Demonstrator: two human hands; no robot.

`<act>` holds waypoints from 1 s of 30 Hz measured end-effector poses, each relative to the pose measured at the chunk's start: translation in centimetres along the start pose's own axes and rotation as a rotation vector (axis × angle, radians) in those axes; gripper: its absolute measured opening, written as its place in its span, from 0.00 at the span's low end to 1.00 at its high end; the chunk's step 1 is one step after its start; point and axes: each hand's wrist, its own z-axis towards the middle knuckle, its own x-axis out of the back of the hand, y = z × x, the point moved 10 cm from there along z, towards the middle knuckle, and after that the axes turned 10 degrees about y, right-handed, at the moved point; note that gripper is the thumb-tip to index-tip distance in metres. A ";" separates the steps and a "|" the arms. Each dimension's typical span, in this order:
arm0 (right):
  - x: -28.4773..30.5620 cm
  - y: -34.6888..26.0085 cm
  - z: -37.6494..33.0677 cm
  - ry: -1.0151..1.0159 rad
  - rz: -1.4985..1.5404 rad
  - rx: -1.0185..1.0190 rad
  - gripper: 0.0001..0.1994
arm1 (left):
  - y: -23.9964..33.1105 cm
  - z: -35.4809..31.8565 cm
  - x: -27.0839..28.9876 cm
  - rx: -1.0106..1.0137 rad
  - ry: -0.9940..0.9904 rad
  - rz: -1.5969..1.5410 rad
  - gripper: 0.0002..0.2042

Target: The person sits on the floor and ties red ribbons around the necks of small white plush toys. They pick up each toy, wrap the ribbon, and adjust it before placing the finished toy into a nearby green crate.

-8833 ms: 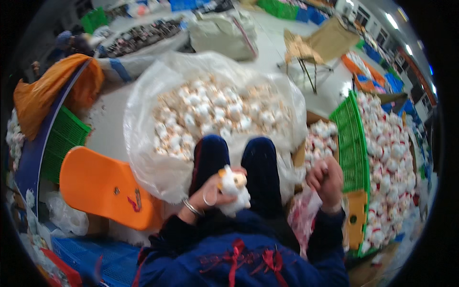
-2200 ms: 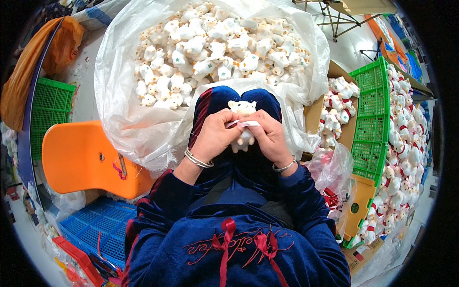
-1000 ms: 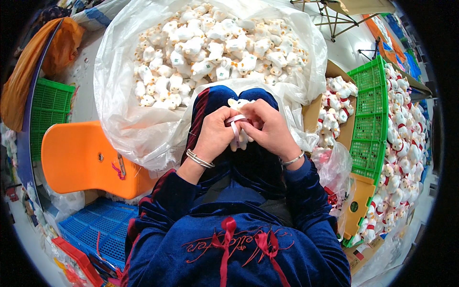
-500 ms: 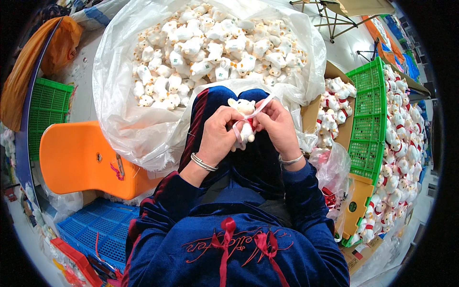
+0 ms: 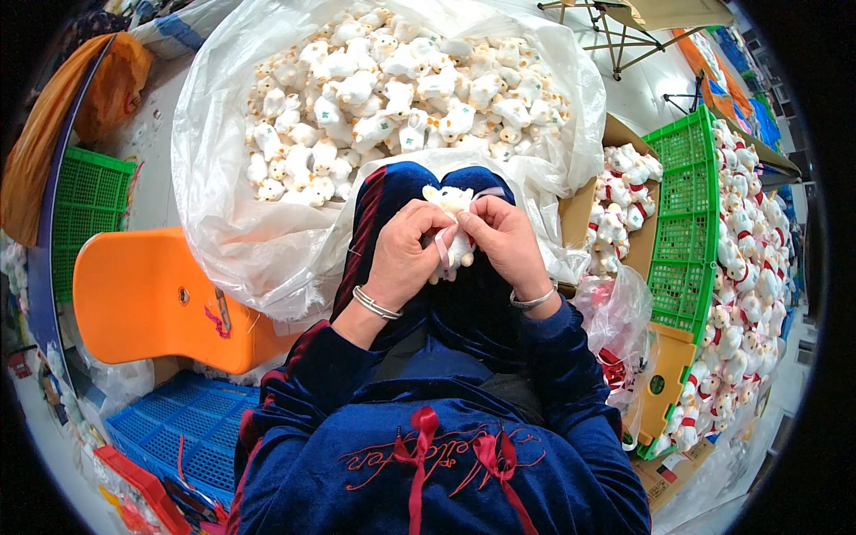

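Note:
A small white plush toy (image 5: 450,198) with upright ears is held over my lap, between my two hands. A pale pink ribbon runs across the toy's neck. My left hand (image 5: 408,254) is closed, pinching one end of the ribbon (image 5: 441,248), which hangs below its fingertips. My right hand (image 5: 508,245) is also closed, thumb and forefinger pinched at the toy's neck on the ribbon's other part, which shows above the knuckles. The fingers of both hands cover most of the toy's chest, and the knot area is hidden.
Beyond my knees a big clear plastic bag (image 5: 209,134) holds a heap of white plush toys (image 5: 361,89). Right are a cardboard box (image 5: 580,214) of toys with red ribbons, a green crate (image 5: 682,223) and more toys (image 5: 740,294). An orange chair (image 5: 134,299) and blue crate (image 5: 183,428) stand left.
My right hand has come down and in toward the toy's neck, drawing the ribbon closer. The raised ribbon end now lies lower, behind the right hand. My left hand has barely moved.

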 end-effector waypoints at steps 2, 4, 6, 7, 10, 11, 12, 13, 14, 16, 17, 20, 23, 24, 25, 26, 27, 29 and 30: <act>-0.1 -0.6 0.0 0.001 0.060 0.019 0.06 | 0.1 0.0 0.0 -0.007 0.006 0.017 0.03; -0.1 -0.8 0.0 0.012 0.118 0.031 0.05 | 0.1 0.0 0.0 0.000 0.007 0.044 0.04; 0.3 -0.9 0.0 0.036 0.171 0.034 0.04 | -0.2 0.0 -0.1 0.024 -0.002 0.076 0.04; 0.3 -0.8 0.0 0.045 0.191 0.013 0.04 | 0.0 0.0 0.0 0.005 0.010 0.099 0.04; 0.4 -0.6 0.0 0.056 0.238 -0.056 0.05 | 0.3 0.0 0.0 -0.063 0.045 0.145 0.06; 0.4 -0.5 0.0 0.047 0.243 -0.082 0.05 | 0.5 0.0 0.1 -0.093 0.059 0.148 0.06; 0.4 -0.5 0.0 0.037 0.248 -0.107 0.06 | 0.7 0.0 0.2 -0.123 0.073 0.150 0.07; 0.4 -0.4 -0.3 0.033 0.268 -0.163 0.07 | 0.7 0.0 0.2 -0.122 0.074 0.153 0.07; 0.3 -0.6 -0.6 0.032 0.286 -0.221 0.07 | 0.9 0.0 0.2 -0.120 0.073 0.153 0.08; 0.2 -0.1 -1.2 -0.028 0.277 -0.295 0.09 | 0.9 0.0 0.3 -0.093 0.070 0.142 0.08; 0.3 0.3 -1.5 -0.087 0.251 -0.312 0.10 | 0.7 0.0 0.3 -0.068 0.068 0.132 0.08; 0.2 0.6 -3.2 -0.272 -0.015 -0.350 0.11 | 0.5 0.0 0.4 -0.046 0.083 0.102 0.08; 0.6 0.7 -5.0 -0.455 -0.395 -0.332 0.12 | 0.4 0.0 0.5 -0.045 0.091 0.105 0.07; 1.0 -0.9 -4.5 -0.450 -0.529 -0.124 0.11 | 0.3 0.0 0.6 -0.045 0.092 0.111 0.07; 1.1 -2.4 -4.4 -0.441 -0.658 0.087 0.10 | 0.2 -0.1 0.6 -0.055 0.086 0.114 0.07; 2.0 -3.4 -3.5 -0.307 -0.504 0.112 0.09 | 0.1 -0.1 0.5 -0.067 0.079 0.115 0.07; 2.9 -4.4 -2.7 -0.174 -0.349 0.135 0.08 | 0.1 -0.1 0.5 -0.079 0.072 0.116 0.06; 4.2 -6.7 -1.7 0.054 -0.343 0.243 0.06 | 0.1 0.1 0.4 -0.065 0.043 0.085 0.06; 3.1 -6.6 -1.2 0.003 -0.375 0.264 0.06 | 0.1 0.1 0.3 -0.058 0.027 0.070 0.06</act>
